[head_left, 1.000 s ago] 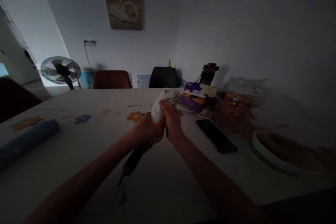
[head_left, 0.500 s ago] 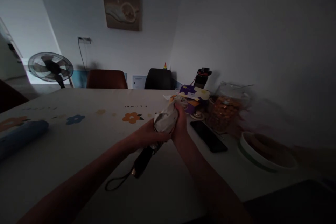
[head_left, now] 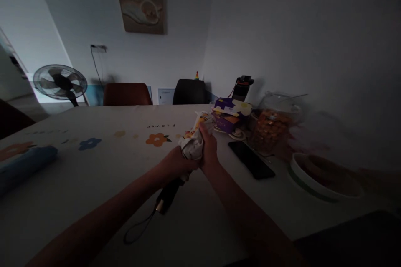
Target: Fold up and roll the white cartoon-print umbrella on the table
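Note:
A folded white umbrella (head_left: 193,138) with a coloured print lies slanted above the table (head_left: 94,183). Its dark handle (head_left: 167,197) points toward me, with a wrist strap (head_left: 136,230) trailing onto the cloth. My left hand (head_left: 175,164) is closed round the umbrella's lower part, just above the handle. My right hand (head_left: 208,150) is wrapped round the bunched fabric beside the left hand. The two hands touch each other on the umbrella.
A black phone (head_left: 251,159) lies right of my hands. Behind it are a purple box (head_left: 230,112), a dark bottle (head_left: 242,87) and a glass jar (head_left: 272,127). A white bowl (head_left: 322,173) sits at the right, a blue roll (head_left: 25,167) at the left. Two chairs and a fan (head_left: 59,83) stand beyond the table.
The umbrella's fabric has been gathered tighter between my hands, and my right hand has slid down it toward the left hand. The handle and strap shifted a little.

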`<action>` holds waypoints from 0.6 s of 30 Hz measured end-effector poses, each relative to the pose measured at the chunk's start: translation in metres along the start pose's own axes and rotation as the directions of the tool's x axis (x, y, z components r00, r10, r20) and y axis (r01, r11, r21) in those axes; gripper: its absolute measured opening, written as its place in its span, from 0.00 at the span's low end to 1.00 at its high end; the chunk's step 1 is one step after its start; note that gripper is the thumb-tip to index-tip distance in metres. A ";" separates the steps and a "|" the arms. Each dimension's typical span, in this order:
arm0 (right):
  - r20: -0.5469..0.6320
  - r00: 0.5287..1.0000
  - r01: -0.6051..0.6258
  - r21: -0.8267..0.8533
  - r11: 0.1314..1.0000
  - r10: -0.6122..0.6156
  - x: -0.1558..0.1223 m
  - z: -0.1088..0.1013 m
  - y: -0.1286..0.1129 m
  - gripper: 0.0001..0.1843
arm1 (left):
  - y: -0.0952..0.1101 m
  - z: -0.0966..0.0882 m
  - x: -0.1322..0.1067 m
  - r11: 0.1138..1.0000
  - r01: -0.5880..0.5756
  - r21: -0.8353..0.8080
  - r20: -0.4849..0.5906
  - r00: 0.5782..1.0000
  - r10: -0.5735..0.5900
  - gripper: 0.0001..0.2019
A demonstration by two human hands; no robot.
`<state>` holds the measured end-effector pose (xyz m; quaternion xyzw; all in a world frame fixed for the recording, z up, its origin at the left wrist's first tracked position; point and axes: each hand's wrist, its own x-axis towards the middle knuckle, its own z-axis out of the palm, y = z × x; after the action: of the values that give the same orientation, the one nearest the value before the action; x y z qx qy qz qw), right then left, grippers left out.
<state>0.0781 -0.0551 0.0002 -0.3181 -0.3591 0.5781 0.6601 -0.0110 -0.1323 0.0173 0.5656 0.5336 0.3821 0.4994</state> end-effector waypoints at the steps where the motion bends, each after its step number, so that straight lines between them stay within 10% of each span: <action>1: -0.005 1.000 -0.029 0.024 0.999 0.029 0.000 0.000 0.000 0.21 | -0.003 0.003 0.001 0.995 -0.032 0.098 -0.078 0.996 0.039 0.18; 4: 0.040 0.993 -0.111 0.088 0.990 0.108 -0.002 0.002 -0.005 0.17 | -0.012 0.010 0.002 0.932 0.043 0.360 -0.262 0.963 0.057 0.23; 8: 0.060 0.987 -0.152 0.105 0.983 0.146 -0.001 0.003 -0.013 0.15 | -0.010 0.002 -0.002 0.892 0.071 0.447 -0.190 0.982 0.017 0.31; 14: 0.051 0.996 -0.081 0.086 0.993 0.077 0.002 0.001 -0.018 0.16 | 0.011 -0.021 0.000 0.921 -0.079 0.382 -0.347 0.911 0.222 0.28; 18: 0.053 0.997 -0.064 0.029 0.998 0.063 -0.002 0.003 -0.020 0.16 | 0.018 -0.025 0.000 0.990 -0.110 0.084 -0.291 0.948 0.130 0.22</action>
<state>0.0865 -0.0599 0.0182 -0.3041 -0.3571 0.6122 0.6366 -0.0308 -0.1274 0.0398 0.5497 0.5793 0.4740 0.3709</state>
